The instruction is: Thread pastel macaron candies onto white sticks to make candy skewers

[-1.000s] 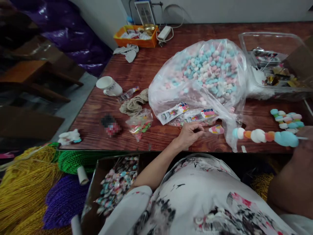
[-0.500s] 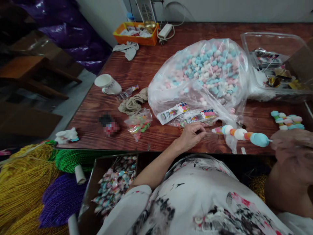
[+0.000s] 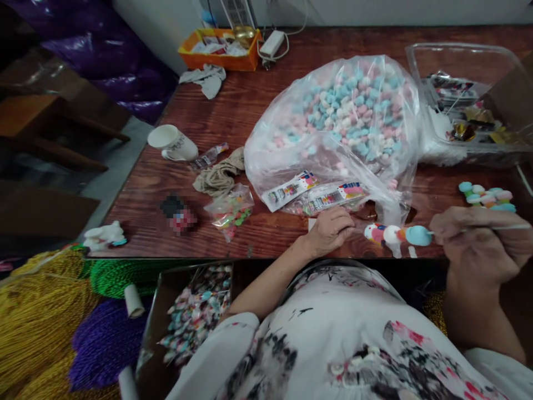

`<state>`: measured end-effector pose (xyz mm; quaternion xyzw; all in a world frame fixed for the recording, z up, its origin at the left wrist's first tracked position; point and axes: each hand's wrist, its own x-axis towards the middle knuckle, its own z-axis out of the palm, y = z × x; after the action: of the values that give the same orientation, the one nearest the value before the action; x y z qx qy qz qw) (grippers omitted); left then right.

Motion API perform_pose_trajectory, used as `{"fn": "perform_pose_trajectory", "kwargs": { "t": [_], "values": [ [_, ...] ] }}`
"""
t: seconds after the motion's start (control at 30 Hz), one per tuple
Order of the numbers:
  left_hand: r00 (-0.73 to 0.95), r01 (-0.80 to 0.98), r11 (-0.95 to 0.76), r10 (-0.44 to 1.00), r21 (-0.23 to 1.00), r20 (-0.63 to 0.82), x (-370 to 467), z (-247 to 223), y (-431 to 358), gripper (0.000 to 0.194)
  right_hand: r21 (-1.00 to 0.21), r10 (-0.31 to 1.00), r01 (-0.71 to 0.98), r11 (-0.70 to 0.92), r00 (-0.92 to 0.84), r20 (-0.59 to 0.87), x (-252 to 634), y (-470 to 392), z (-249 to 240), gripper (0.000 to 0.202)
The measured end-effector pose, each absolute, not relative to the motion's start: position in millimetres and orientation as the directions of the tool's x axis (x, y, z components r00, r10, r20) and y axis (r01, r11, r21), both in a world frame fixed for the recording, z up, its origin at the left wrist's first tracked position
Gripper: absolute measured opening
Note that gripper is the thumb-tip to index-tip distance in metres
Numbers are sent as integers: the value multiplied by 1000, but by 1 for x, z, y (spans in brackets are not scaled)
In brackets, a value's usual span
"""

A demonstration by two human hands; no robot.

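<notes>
My right hand (image 3: 481, 239) is closed round a thin white stick at the table's right front. Threaded on the stick is a row of candies (image 3: 397, 235), white and orange pieces with a large blue one nearest my fingers. My left hand (image 3: 333, 229) pinches the end of a clear printed wrapper, whose mouth surrounds the far end of the row. Just behind my left hand lie printed wrappers (image 3: 289, 190). Beyond them is a large clear bag of pink, white and blue candies (image 3: 353, 111). More threaded candies (image 3: 487, 197) lie behind my right hand.
A clear plastic box (image 3: 462, 147) stands at the back right. On the left are a white mug (image 3: 177, 145), a cloth (image 3: 219, 175) and a small candy bag (image 3: 231, 211). A box of wrapped candies (image 3: 195, 311) sits below the table edge.
My right hand has moved left with the stick, and the row of candies is now partly inside the wrapper. The whole view has shifted slightly.
</notes>
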<state>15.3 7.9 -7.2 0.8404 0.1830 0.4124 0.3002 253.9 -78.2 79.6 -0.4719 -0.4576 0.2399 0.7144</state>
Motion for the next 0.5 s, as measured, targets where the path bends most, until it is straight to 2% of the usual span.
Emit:
{"fn": "perform_pose_trajectory", "kwargs": {
  "t": [0.1, 0.23, 0.4, 0.5],
  "values": [
    [623, 50, -737, 551, 675, 555, 16, -6, 11, 19, -853, 762, 55, 519, 423, 491, 253, -70, 76, 10],
    [693, -2, -671, 533, 741, 485, 23, -3, 8, 35, -836, 762, 50, 547, 383, 522, 245, -66, 71, 13],
    [776, 13, -424, 575, 906, 258, 35, 5, -4, 36, -820, 783, 83, 566, 258, 566, 236, -67, 67, 13],
    [791, 17, -298, 588, 954, 169, 40, 5, -13, 39, -826, 787, 104, 554, 259, 560, 236, -66, 66, 12]
  ]
}}
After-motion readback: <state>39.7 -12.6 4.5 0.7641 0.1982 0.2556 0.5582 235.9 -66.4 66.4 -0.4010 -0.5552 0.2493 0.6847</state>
